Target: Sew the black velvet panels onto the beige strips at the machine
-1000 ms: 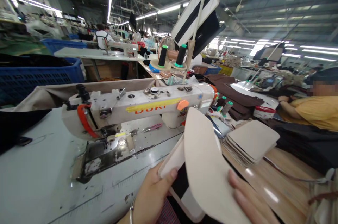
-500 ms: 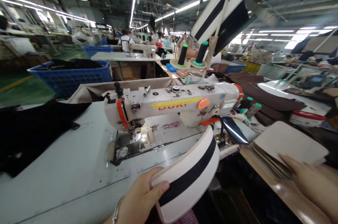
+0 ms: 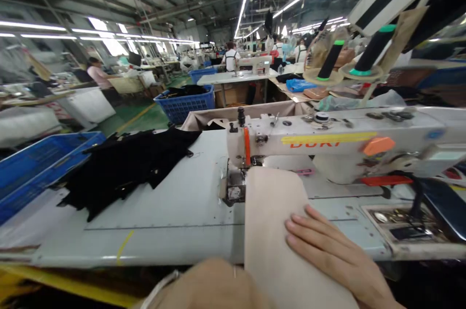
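A beige fabric panel (image 3: pixel 273 221) lies flat on the sewing table (image 3: pixel 174 207), its far end at the needle area of the white sewing machine (image 3: pixel 327 141). My right hand (image 3: pixel 335 253) rests on the panel with fingers stretched out flat, pressing it down. My left hand (image 3: pixel 207 284) is at the bottom edge beside the panel's near left side, a bracelet on the wrist; only the back of the hand shows and its fingers are hidden.
A heap of black fabric (image 3: pixel 124 168) lies on the table's left part. Blue crates (image 3: pixel 32 168) (image 3: pixel 185 100) stand left and behind. Thread cones (image 3: pixel 367 51) rise behind the machine. Other people work at far tables.
The view swung left. The striped panel that my left hand held curved in the air now lies flat, plain side up, at the machine; my right hand came off the stack onto it.
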